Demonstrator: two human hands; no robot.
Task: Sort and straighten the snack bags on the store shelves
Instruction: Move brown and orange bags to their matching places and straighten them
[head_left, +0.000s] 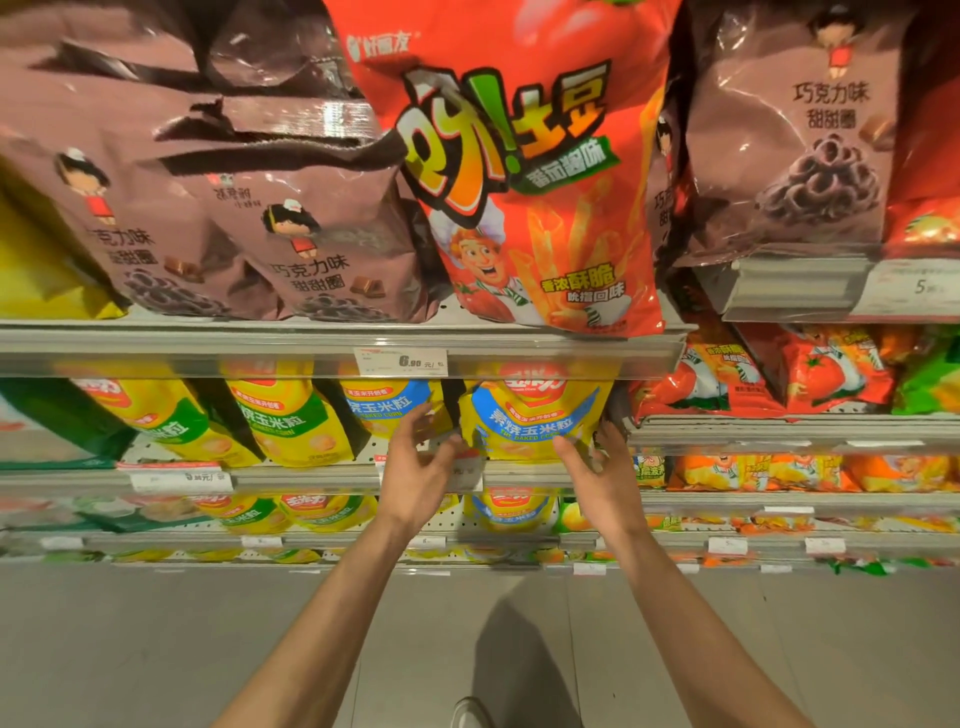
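A yellow and blue corn snack bag (530, 421) stands on the second shelf (311, 480), under the price rail. My left hand (418, 470) reaches to its lower left edge with fingers spread and relaxed. My right hand (597, 462) is at the bag's lower right corner, fingers extended against it. Whether either hand really grips the bag is unclear. A second yellow and blue bag (387, 408) stands just left of it, partly behind my left fingers. Yellow and green corn bags (291, 421) lean further left.
On the top shelf (208, 340), a big red tomato potato-stick bag (524, 171) stands between brown chocolate ring bags (311, 244). Red tomato bags (810, 374) fill the right-hand shelves. More yellow bags sit on lower shelves. Grey floor and a shoe (470, 712) are below.
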